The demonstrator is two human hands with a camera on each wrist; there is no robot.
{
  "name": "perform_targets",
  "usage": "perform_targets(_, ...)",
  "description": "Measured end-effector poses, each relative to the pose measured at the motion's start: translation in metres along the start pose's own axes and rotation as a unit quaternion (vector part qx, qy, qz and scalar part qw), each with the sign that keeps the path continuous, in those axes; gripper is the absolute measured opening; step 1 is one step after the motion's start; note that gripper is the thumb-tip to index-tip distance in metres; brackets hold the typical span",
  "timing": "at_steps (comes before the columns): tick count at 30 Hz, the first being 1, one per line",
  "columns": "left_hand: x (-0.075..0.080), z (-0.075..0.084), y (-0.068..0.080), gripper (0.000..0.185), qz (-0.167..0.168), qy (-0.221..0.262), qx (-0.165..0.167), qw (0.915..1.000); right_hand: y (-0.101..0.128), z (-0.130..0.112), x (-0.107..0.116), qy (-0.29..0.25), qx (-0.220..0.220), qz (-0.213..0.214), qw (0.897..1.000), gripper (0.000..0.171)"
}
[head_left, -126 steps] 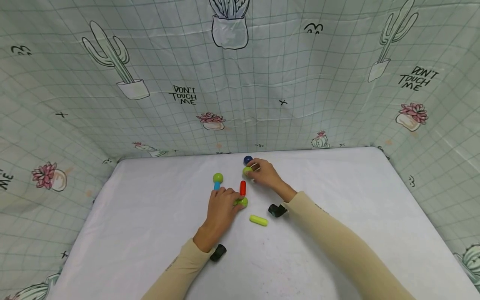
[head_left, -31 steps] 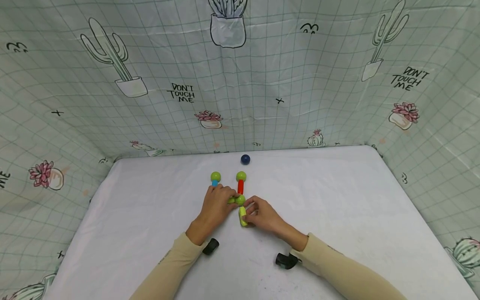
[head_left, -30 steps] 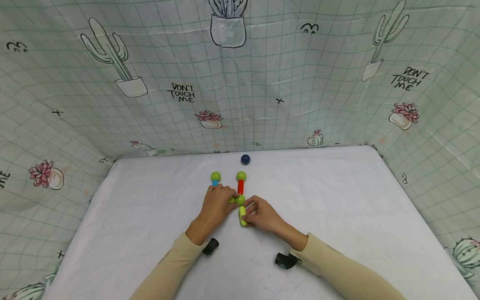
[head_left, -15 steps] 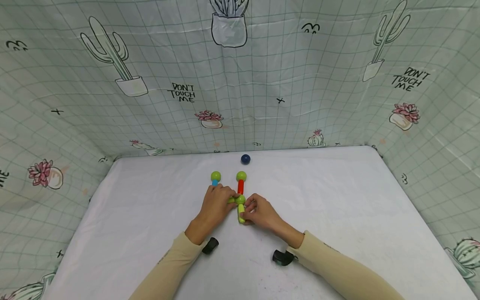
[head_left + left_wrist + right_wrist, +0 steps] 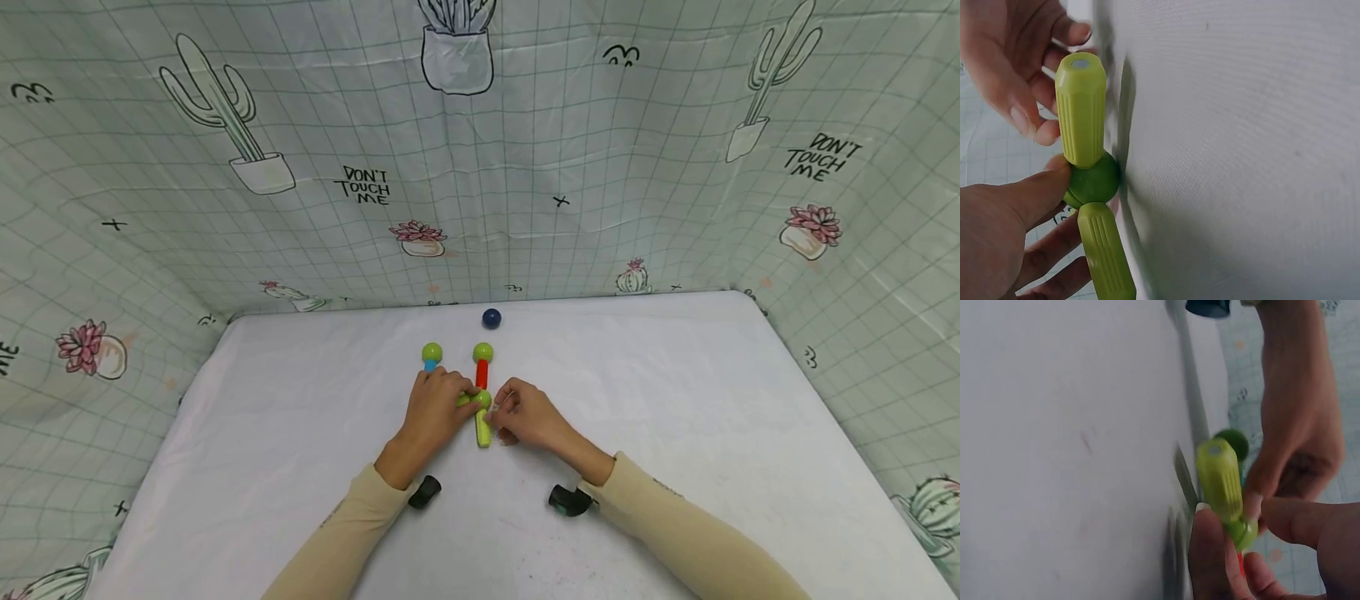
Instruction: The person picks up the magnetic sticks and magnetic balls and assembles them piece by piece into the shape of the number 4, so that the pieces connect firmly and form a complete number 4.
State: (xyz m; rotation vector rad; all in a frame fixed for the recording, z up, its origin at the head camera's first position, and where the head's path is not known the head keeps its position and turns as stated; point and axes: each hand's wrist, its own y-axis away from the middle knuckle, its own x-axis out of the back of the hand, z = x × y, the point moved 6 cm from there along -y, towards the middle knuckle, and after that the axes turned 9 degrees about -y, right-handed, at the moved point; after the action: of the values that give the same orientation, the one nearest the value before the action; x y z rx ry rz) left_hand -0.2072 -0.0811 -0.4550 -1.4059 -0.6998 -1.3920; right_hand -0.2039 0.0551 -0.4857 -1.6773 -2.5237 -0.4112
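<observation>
My left hand [image 5: 435,408] pinches a green ball [image 5: 1094,178] of a magnetic rod-and-ball set, thumb against its side. A yellow-green rod [image 5: 483,429] touches this ball and points towards me. Another yellow-green rod [image 5: 1107,250] meets the ball from the left, partly under the left hand. Beside the first rod is my right hand [image 5: 531,417], its fingers loosely bent and no piece seen in their grasp. A red rod [image 5: 482,374] runs from the pinched ball to a far green ball [image 5: 483,352]. Left of it, a blue rod [image 5: 430,365] joins another green ball [image 5: 432,353].
A dark blue ball [image 5: 491,318] lies alone near the back edge of the white-covered table [image 5: 637,375]. Behind the table hangs a cactus-print cloth [image 5: 525,167]. Black wrist cameras, left [image 5: 425,492] and right [image 5: 570,500], sit under the sleeves.
The right hand left the far green ball, which now meets the red rod, and brought the loose yellow-green rod to the pinched ball. Its fingers have since come off that rod.
</observation>
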Motion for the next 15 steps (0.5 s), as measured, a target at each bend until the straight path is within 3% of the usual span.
perform_targets(7,0.000,0.000,-0.001,0.020,-0.017,0.000,0.012,0.9998,-0.024,-0.004,0.033,0.033,0.010,0.057,0.998,0.020)
perform_targets(15,-0.001,0.001,-0.002,0.018,-0.027,0.022,0.026,0.9991,-0.058,-0.007,0.061,0.025,0.023,0.110,0.993,0.029)
